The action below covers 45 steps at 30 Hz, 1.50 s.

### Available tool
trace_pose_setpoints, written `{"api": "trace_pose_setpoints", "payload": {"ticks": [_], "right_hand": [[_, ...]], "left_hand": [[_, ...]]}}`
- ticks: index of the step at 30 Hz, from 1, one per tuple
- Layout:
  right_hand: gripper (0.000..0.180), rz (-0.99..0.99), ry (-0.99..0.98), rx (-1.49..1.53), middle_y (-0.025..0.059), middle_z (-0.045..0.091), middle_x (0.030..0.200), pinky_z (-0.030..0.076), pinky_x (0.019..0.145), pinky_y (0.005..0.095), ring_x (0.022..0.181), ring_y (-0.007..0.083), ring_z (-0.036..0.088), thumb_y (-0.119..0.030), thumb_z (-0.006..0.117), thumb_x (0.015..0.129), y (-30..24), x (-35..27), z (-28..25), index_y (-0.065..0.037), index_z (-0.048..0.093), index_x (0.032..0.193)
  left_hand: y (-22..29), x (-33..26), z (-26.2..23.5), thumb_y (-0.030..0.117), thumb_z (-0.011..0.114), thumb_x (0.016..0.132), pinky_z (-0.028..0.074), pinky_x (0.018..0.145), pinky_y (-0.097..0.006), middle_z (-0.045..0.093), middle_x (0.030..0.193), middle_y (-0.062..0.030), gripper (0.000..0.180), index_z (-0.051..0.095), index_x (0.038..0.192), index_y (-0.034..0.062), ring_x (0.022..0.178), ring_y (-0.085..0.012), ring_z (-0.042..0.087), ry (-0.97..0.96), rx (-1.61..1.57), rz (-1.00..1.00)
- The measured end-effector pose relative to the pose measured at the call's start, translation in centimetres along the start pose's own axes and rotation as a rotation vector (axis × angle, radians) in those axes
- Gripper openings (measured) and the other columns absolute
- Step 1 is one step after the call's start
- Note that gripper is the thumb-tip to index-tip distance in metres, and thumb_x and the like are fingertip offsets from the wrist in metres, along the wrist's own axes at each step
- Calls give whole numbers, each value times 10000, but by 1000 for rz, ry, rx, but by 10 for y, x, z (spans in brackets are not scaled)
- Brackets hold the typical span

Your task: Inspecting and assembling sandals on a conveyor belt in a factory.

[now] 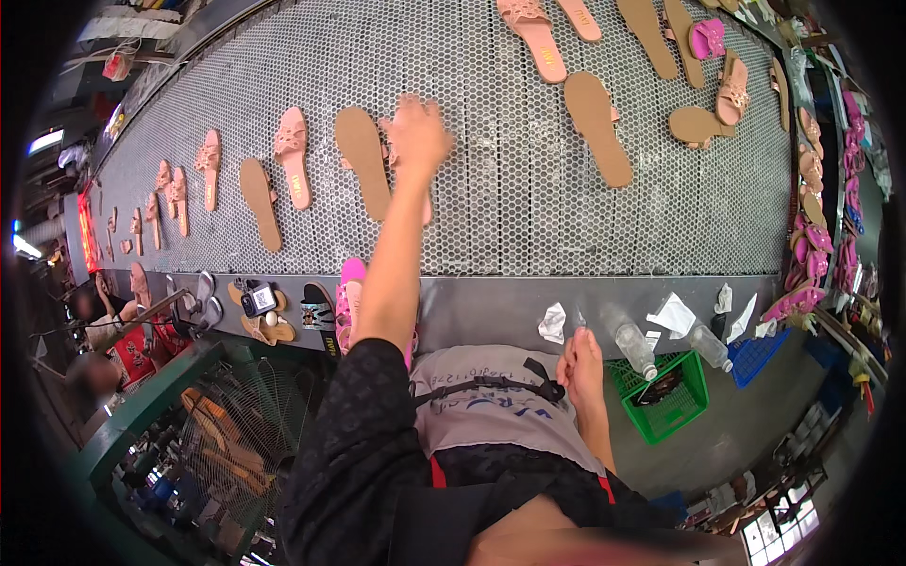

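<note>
My left hand [418, 140] reaches over the mesh conveyor belt [472, 170], its curled fingers slightly blurred around the strap end of a pink slide sandal. Most of that sandal is hidden by the hand and forearm. Just left of it, a sandal with its tan sole up [363, 160] lies on the mesh. A pink sandal [293, 160] and another tan sole [260, 203] are farther left. By the belt's near ledge is my right hand [582, 366], fingers drawn together at a thin, clear-looking object I cannot make out.
More sandals [596, 132] are spread along the belt. The grey ledge [491, 307] carries crumpled paper [552, 323], plastic bottles [630, 344] and magenta sandals [349, 292]. A green basket [672, 406] stands at right, a caged green fan [226, 434] at lower left. People sit at far left.
</note>
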State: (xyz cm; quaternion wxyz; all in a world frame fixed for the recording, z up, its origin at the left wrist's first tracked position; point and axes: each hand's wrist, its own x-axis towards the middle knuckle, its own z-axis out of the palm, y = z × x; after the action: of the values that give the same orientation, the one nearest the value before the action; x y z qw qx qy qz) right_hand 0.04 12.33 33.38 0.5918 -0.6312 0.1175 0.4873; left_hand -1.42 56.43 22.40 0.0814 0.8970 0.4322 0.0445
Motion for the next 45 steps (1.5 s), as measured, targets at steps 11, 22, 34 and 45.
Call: {"api": "trace_pose_setpoints", "payload": {"ticks": [11, 22, 34, 45], "right_hand": [[329, -197, -64, -38, 2, 445, 611, 407, 428, 266, 469, 146, 523, -289, 472, 1084, 8, -29, 12, -98, 448, 818], [577, -477, -612, -252, 194, 491, 1484, 414, 1086, 428, 1341, 297, 503, -127, 545, 1009, -44, -142, 67, -10, 338, 1534], [984, -575, -692, -698, 117, 448, 1457, 341, 1129, 343, 1343, 192, 439, -73, 792, 764, 18, -191, 80, -8, 230, 1570], [932, -585, -656, -675, 101, 469, 1418, 377, 1087, 307, 1297, 161, 460, -24, 738, 797, 34, -197, 70, 2, 216, 1569]], "left_hand": [[-18, -113, -72, 225, 722, 784, 515, 878, -535, 664, 1069, -108, 405, 551, 1099, 36, 1004, -349, 631, 13, -266, 221], [28, -313, -225, 74, 746, 842, 502, 511, -242, 598, 875, -53, 339, 501, 1069, 15, 741, -100, 625, 3, -1571, 202], [40, -389, -227, 107, 781, 897, 324, 394, -207, 569, 682, 3, 302, 487, 938, 53, 481, -30, 473, -42, -1773, -25], [43, -395, -200, 115, 771, 901, 460, 637, -207, 592, 850, 0, 273, 526, 984, 27, 745, -49, 557, 46, -1658, 37]]}}
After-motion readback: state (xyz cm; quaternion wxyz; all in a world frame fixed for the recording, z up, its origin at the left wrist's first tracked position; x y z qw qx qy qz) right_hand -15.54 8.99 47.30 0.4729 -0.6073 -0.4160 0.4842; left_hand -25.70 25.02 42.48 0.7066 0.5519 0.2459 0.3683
